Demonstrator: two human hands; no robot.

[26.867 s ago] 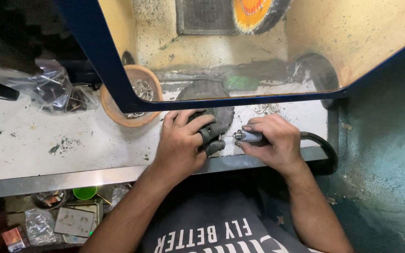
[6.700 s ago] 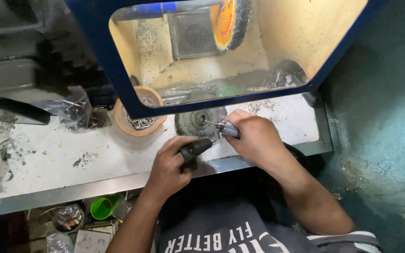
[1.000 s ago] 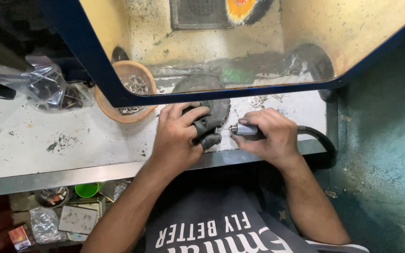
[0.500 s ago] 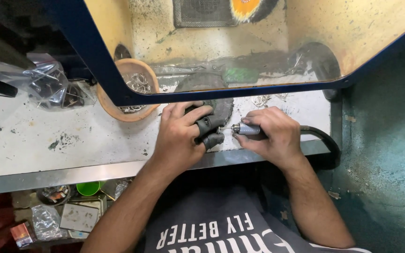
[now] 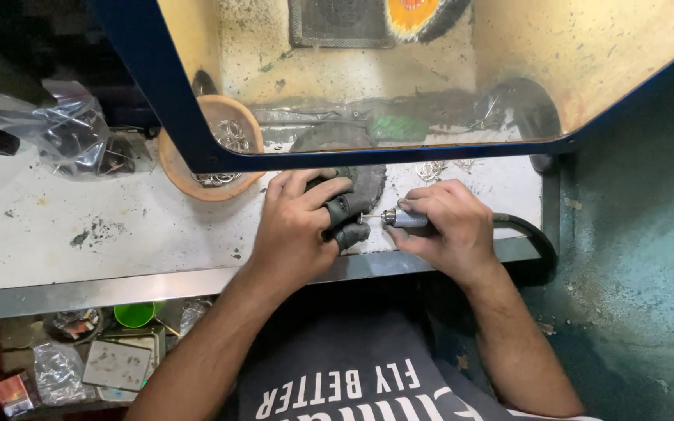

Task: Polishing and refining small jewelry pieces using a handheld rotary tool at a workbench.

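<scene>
Hands together at centre of a stained white worktop (image 5: 118, 242), just below the blue frame (image 5: 150, 86) of a dust hood. Left hand (image 5: 298, 226) with fingers curled and clenched around something small, hidden under dark protective sleeves (image 5: 346, 209) on thumb and forefinger; cannot tell what the piece is. Right hand (image 5: 446, 226) at 3 o'clock of it, fingers grasping a slim silver rotary handpiece (image 5: 406, 219), thin bit aimed toward 9 o'clock and meeting the left fingertips. Black hose (image 5: 528, 234) trailing from the handpiece toward 3 o'clock, looping over the worktop edge. Round dark pad (image 5: 364, 175) just behind the left hand, at 12 o'clock. Tan round bowl (image 5: 196, 171) at 10 o'clock of the hands, partly under the frame, holding a heap of small silvery metal rings. Clear plastic bag (image 5: 79, 140) farther toward 9 o'clock, with dark small parts inside. More loose silvery rings (image 5: 431, 170) on the worktop at 12 o'clock of the right hand. Below the worktop edge, at 7 o'clock, a green cup (image 5: 134, 314) and a small plastic bag (image 5: 56, 374) on a lower shelf; contents unclear.
</scene>
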